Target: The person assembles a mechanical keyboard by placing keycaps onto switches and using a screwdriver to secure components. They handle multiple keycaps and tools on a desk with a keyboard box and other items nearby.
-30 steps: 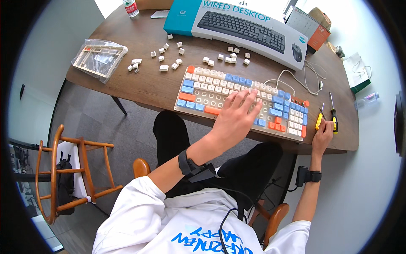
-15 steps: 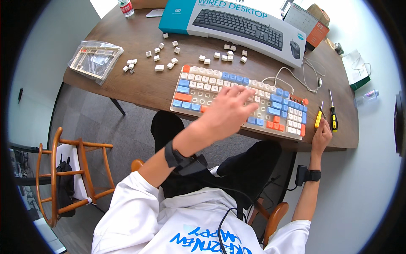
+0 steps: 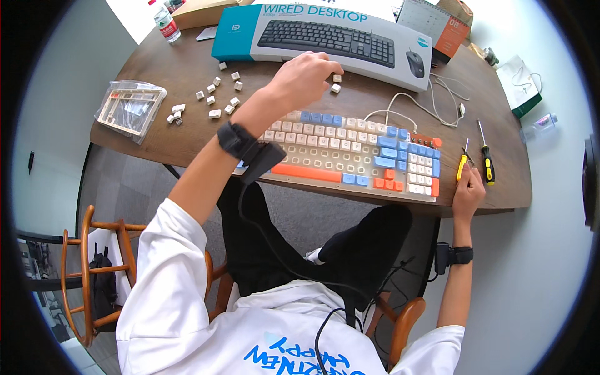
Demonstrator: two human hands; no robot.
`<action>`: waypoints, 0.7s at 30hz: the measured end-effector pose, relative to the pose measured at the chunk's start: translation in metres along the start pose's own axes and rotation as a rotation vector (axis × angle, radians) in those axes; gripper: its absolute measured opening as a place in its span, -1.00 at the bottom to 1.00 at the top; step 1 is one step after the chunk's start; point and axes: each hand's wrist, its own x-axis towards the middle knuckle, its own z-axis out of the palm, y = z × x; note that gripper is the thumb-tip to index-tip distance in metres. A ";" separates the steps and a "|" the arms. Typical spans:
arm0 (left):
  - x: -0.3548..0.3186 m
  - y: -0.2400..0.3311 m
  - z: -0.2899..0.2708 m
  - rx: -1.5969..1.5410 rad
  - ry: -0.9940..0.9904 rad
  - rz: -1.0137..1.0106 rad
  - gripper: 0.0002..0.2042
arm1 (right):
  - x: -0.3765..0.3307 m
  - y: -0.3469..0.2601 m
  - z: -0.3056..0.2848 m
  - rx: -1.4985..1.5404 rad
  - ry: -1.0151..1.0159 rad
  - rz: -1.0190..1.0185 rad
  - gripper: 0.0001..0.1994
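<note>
My left hand (image 3: 305, 78) is stretched over the far side of the desk, above loose white keycaps. Its bent fingers are apart, the tips close beside a cream keycap (image 3: 337, 78); another keycap (image 3: 335, 89) lies just nearer. Below my left wrist is a mechanical keyboard (image 3: 350, 145) with white, blue and orange caps and rows of bare switches. At the desk's right, my right hand (image 3: 469, 189) has curled, closed fingers against a yellow-handled tool (image 3: 462, 169). A small dark piece shows at its fingertips; what they grip is unclear.
More loose keycaps (image 3: 215, 114) are scattered left of my arm. A bagged keyboard frame (image 3: 130, 109) lies at the left edge. Behind stand a keyboard box (image 3: 337, 47) and a bottle (image 3: 167, 26). A black-and-yellow screwdriver (image 3: 488, 164) and a white cable (image 3: 444, 112) are at right.
My left hand has left the middle of the keyboard and moved up and left to the loose keycaps. My right hand stays by the yellow-handled tool. The whole view has shifted slightly.
</note>
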 end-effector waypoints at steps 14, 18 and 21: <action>0.048 -0.019 0.034 0.107 -0.251 0.187 -0.74 | 0.001 -0.008 0.000 0.005 0.003 -0.011 -0.54; 0.048 -0.016 0.042 0.042 -0.230 0.156 -0.81 | 0.000 -0.007 0.000 -0.006 0.006 -0.009 -0.53; 0.048 -0.011 0.047 0.015 -0.243 0.138 -0.83 | 0.000 -0.008 0.000 -0.012 0.006 -0.012 -0.53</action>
